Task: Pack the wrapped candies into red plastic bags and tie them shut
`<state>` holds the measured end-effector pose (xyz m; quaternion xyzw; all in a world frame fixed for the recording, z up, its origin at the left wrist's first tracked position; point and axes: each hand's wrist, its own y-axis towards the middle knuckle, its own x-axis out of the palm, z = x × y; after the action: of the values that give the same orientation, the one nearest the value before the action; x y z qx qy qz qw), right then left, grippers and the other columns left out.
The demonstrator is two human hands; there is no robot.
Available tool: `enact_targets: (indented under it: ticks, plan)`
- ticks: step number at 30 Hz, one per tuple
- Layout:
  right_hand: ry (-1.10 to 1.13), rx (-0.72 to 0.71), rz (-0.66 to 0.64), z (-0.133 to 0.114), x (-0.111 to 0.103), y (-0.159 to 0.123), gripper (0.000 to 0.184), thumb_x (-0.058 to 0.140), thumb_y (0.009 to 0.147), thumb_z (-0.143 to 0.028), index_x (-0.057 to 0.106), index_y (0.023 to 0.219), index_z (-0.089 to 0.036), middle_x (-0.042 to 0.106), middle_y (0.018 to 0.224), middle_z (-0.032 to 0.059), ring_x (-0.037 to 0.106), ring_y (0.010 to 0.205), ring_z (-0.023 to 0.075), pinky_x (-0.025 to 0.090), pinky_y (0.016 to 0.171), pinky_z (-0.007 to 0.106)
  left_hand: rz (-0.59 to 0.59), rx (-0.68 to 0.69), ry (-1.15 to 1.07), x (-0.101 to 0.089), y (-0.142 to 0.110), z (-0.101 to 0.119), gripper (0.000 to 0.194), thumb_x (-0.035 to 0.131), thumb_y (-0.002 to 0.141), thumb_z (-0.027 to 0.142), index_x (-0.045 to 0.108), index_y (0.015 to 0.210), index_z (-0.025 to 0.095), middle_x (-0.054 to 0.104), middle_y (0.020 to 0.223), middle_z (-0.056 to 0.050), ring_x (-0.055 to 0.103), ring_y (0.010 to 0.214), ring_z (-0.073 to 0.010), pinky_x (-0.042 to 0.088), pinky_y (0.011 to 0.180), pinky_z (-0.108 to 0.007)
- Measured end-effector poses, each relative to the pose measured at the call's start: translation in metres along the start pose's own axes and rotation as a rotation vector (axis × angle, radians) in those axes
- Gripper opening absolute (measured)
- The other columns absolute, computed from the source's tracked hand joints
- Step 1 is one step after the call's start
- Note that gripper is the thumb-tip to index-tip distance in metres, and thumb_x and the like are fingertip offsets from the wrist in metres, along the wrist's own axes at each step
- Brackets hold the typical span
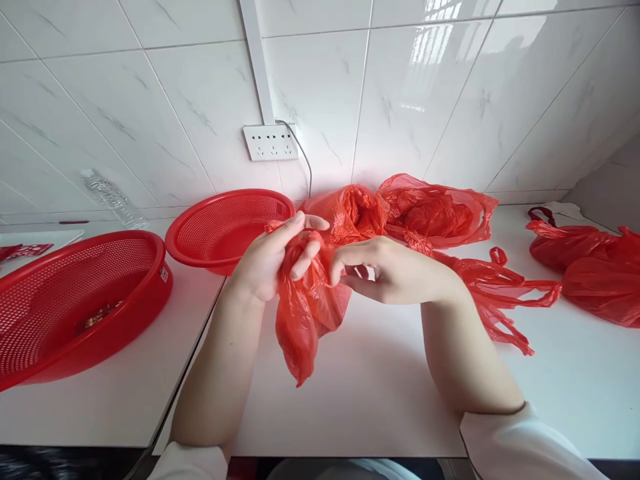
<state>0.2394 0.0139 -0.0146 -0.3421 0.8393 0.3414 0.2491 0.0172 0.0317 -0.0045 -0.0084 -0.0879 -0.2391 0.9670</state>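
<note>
My left hand (267, 260) grips the top of a thin red plastic bag (305, 313), which hangs crumpled down to the white table (380, 393). My right hand (395, 270) sits just to the right of it, fingers curled and pinching the bag's edge near the left hand. Both hands hover above the table in front of me. Behind them lies a pile of red plastic bags (425, 213), and a flat one (500, 290) trails out from under my right wrist.
Two red perforated baskets stand on the left: a near one (75, 300) with small items inside and a far one (225, 223). More filled red bags (585, 267) lie at the far right. A clear bottle (113, 199) and a wall socket (271, 142) are by the tiled wall.
</note>
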Motion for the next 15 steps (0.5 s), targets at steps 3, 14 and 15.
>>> enact_targets:
  ticks: [3,14,15]
  plan:
    - [0.145,0.005,0.25,0.008,0.011,0.01,0.013,0.053,0.087,-0.014,0.064,0.085,-0.021,0.066,0.093,0.0023,0.061,0.083,0.0149,0.049,0.076,0.029,-0.051,0.096,0.197,0.007,-0.007,-0.001,0.033,0.051,0.095,0.049,0.068,0.098,0.02,0.048,0.049,0.005,0.034,0.032,-0.0055,0.026,0.035,-0.018]
    - [0.351,0.166,0.454,0.03,0.03,0.03,0.041,0.055,0.093,-0.046,0.059,0.128,-0.025,0.068,0.106,0.0054,0.064,0.096,0.0192,0.052,0.085,0.033,0.144,0.619,0.638,0.015,0.001,-0.011,0.018,0.058,0.091,0.018,0.073,0.1,0.023,0.063,0.109,-0.008,0.058,0.105,-0.0218,0.045,0.099,-0.032]
    - [0.302,0.16,0.466,0.03,0.027,0.027,0.038,0.057,0.092,-0.046,0.064,0.121,-0.023,0.069,0.1,0.0055,0.065,0.092,0.0198,0.052,0.084,0.033,0.12,0.656,0.681,0.014,0.003,-0.013,0.022,0.056,0.092,0.019,0.072,0.106,0.024,0.062,0.113,-0.008,0.058,0.107,-0.0216,0.044,0.1,-0.033]
